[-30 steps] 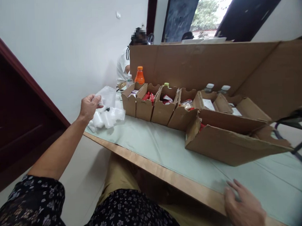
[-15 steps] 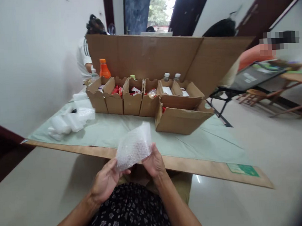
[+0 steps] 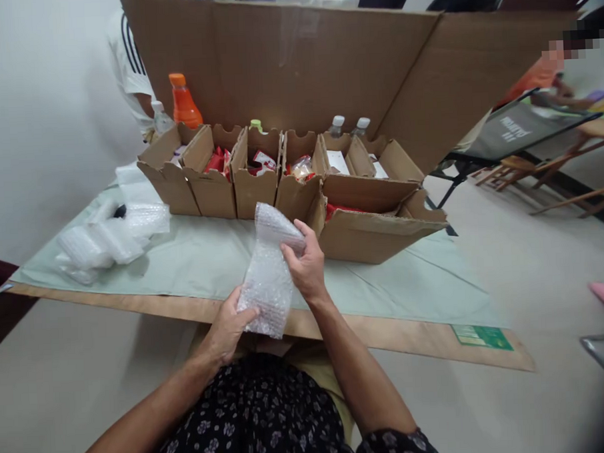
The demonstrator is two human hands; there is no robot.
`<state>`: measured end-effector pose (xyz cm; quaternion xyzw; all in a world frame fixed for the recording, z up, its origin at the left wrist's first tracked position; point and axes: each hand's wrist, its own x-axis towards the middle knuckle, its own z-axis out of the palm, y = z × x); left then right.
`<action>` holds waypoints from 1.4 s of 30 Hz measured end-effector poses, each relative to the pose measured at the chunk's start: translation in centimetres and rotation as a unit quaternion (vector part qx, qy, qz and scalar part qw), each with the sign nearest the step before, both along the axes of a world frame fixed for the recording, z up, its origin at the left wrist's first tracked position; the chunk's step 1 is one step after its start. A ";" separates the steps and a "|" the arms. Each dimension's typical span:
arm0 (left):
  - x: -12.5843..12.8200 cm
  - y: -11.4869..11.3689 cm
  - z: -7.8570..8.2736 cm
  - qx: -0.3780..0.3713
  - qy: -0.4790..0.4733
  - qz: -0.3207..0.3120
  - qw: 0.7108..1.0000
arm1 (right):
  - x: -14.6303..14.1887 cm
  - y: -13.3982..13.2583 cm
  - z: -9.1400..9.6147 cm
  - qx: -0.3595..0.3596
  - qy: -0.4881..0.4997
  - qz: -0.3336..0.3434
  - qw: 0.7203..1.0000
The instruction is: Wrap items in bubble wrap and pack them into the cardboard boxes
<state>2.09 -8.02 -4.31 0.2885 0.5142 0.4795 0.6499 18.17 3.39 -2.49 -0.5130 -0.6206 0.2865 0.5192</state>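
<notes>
Both my hands hold a piece of bubble wrap (image 3: 269, 275), a clear, bubbly sheet or bag, above the table's front edge. My left hand (image 3: 231, 326) is closed on its lower left corner, thumb on top. Higher up, my right hand (image 3: 306, 263) pinches the right side, its thumb and forefinger at the edge. The upper end of the wrap is bent over to the right. Whether anything lies inside it I cannot tell. A pile of more bubble wrap (image 3: 105, 242) lies on the left of the table, with a small dark thing among it.
A row of open cardboard bins (image 3: 258, 192) holds red packets and white boxes; a wider bin (image 3: 382, 236) stands in front at right. Behind are an orange bottle (image 3: 185, 105), clear bottles and a tall cardboard panel (image 3: 295, 66). People sit beyond. A pale green cloth (image 3: 198, 258) covers the table.
The bubble wrap has been turned more upright and stretched out longer. My right hand has moved up along its right side. The view has tipped down and closer to the bins.
</notes>
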 end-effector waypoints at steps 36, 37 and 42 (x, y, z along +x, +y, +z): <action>-1.9 5.5 -2.3 0.115 0.465 -0.146 0.866 | 4.1 -9.6 -3.8 0.028 -0.283 0.003 0.959; -1.9 5.5 -2.4 0.118 0.474 -0.153 0.859 | 4.2 -9.8 -3.6 0.039 -0.302 0.040 0.952; -2.5 4.8 -2.0 0.179 0.530 -0.143 0.817 | 3.9 -8.9 -4.3 0.028 -0.341 0.163 0.925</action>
